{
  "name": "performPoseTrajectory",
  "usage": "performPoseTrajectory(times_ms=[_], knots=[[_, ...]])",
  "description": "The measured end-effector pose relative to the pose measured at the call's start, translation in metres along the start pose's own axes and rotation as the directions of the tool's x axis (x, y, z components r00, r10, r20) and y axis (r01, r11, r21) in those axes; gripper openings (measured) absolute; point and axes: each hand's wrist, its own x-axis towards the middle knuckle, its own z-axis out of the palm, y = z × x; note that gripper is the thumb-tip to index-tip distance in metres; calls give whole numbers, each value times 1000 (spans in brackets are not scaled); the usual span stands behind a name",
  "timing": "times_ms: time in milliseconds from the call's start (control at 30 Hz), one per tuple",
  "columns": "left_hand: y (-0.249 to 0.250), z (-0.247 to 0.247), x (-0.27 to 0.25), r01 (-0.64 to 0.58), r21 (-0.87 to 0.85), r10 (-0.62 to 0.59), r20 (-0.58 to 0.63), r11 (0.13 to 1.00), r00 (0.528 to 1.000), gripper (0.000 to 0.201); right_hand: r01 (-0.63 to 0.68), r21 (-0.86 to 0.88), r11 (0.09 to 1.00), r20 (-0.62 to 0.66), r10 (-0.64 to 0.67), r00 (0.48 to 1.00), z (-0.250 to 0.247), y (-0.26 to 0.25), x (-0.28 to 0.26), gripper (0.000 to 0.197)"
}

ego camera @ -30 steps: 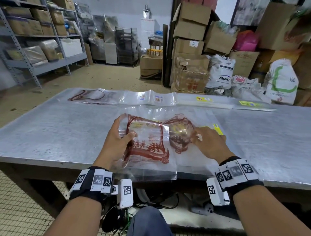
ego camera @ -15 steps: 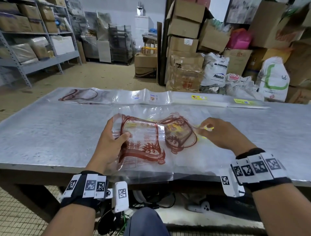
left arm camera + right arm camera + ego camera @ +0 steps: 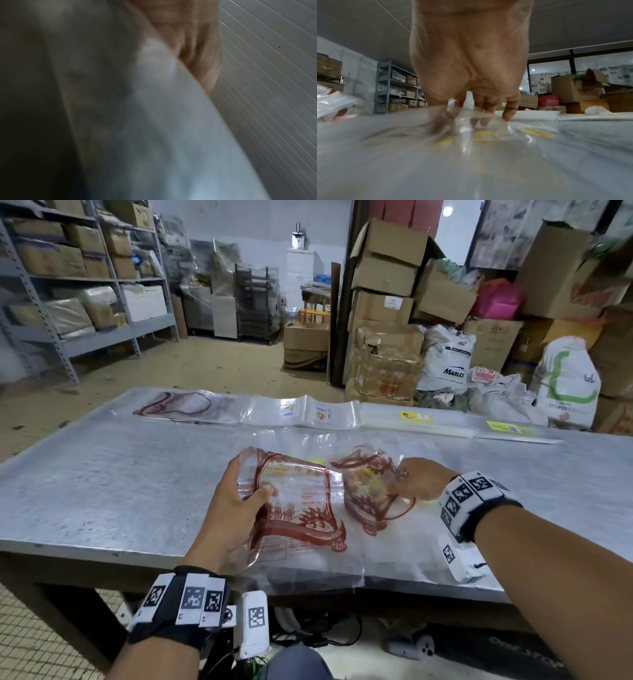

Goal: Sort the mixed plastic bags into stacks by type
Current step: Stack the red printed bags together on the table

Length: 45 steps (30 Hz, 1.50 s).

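A clear bag with a red cartoon print (image 3: pixel 301 508) lies curled on the mixed pile (image 3: pixel 404 563) at the table's near edge. My left hand (image 3: pixel 248 481) grips its left edge, thumb on top. Beside it on the right is a crumpled red-printed part (image 3: pixel 370 494); I cannot tell whether it belongs to the same bag. My right hand (image 3: pixel 402 472) pinches its upper right edge. In the right wrist view the fingertips (image 3: pixel 508 115) pinch clear plastic (image 3: pixel 464 121) above a yellow-printed bag (image 3: pixel 489 135). The left wrist view is blurred, showing only palm (image 3: pixel 188 40) and plastic (image 3: pixel 171 121).
Along the far edge of the metal table (image 3: pixel 102 481) lie sorted stacks: red-printed bags (image 3: pixel 185 405), clear bags with small labels (image 3: pixel 301 412), and two stacks with yellow labels (image 3: pixel 418 419) (image 3: pixel 507 429). Cartons and sacks (image 3: pixel 445 361) stand behind, and shelving (image 3: pixel 85 302) is at left.
My right wrist has swung out to the right, and the hand has gone from resting on the pile to pinching the red-printed plastic. The left hand keeps its grip.
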Motion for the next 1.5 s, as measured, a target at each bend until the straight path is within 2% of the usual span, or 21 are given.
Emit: performPoseTrajectory(times_ms=[200, 333, 500, 633, 733, 800, 933, 1000, 1067, 1100, 1167, 1267, 1333, 1367, 1500], knots=[[-2, 1, 1, 8, -50, -8, 12, 999, 1000, 59, 19, 113, 993, -112, -7, 994, -4, 12, 5, 20], [-6, 0, 5, 49, -100, -48, 12, 994, 999, 61, 90, 318, 944, -270, -1, 963, -15, 7, 5, 14], [-4, 0, 5, 44, -120, -43, 9, 992, 999, 61, 228, 532, 816, -374, -16, 927, -41, -6, -3, 17], [-5, 1, 4, 67, -164, -65, 18, 984, 998, 65, 380, 534, 755, -474, -105, 874, -69, -31, -27, 26], [-3, 1, 3, 45, -172, -44, 7, 984, 999, 64, 474, 542, 694, -529, -156, 834, -90, -56, -48, 26], [1, 2, 0, 47, -202, -47, 6, 978, 999, 61, 511, 588, 627, -526, -184, 831, -97, -73, -59, 28], [5, 3, -3, 75, -264, -73, 20, 962, 997, 60, 486, 754, 442, -424, -237, 874, -88, -107, -72, 17], [7, 3, -6, 77, -297, -76, 15, 952, 997, 57, 390, 852, 349, -337, -206, 919, -78, -117, -67, 12], [5, 2, -6, 80, -309, -73, 35, 948, 997, 56, 226, 928, 295, -192, -141, 971, -60, -122, -55, 7], [5, 2, -7, 84, -318, -75, 40, 944, 996, 56, 123, 946, 301, -96, -101, 990, -49, -124, -49, 7], [4, 1, -6, 83, -302, -76, 36, 950, 996, 57, -67, 927, 368, 82, -24, 996, -22, -125, -38, 18], [4, 2, -5, 68, -246, -69, 5, 967, 998, 57, -177, 892, 415, 166, 64, 984, 3, -129, -31, 28], [4, 1, -6, 83, -270, -87, -2, 959, 996, 53, -166, 907, 388, 149, 72, 986, 9, -133, -31, 28], [6, 2, -7, 87, -288, -88, 7, 954, 996, 51, -126, 908, 399, 100, 84, 991, 11, -134, -30, 28], [10, 3, -9, 77, -296, -88, -23, 952, 996, 46, 56, 838, 543, -136, 109, 985, 22, -141, -25, 32]])
